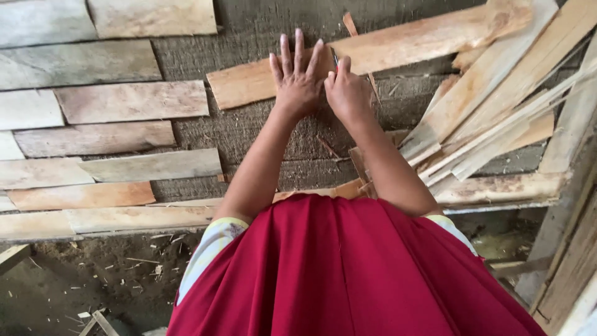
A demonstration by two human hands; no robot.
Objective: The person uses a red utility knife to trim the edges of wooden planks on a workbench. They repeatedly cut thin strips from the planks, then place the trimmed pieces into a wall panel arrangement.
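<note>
Two bare hands side by side, upper centre of the head view. Left hand (297, 78) open and flat, fingers spread, pressed palm-down on the near end of a long pale plank (423, 37) running from centre up toward the upper right. Right hand (348, 93) just beside, touching the left, curled shut around a slim dark tool (335, 58), only its tip visible above the knuckles; kind of tool too small to tell. Plank lying on a rough grey bench top (261, 140).

Likely trouble, judged from this position: tool tip very near the left index finger, so a slip across the grain could mean a nick or a jab. Splinters probable from the raw plank edge under a sliding palm. Plank held at one end only, far end resting by the heap, so possibly skewing under pressure. Loose heap of thin strips (497, 118) at right, stacked crosswise and tilted, apt to slide if nudged by the right forearm.

Rows of short weathered boards (130, 102) at left, laid flat and apart. Red garment (348, 267) filling the lower centre. Dirt floor (93, 274) with chips at lower left.

No packages, labels or signs anywhere in view; nothing printed, only bare wood.
</note>
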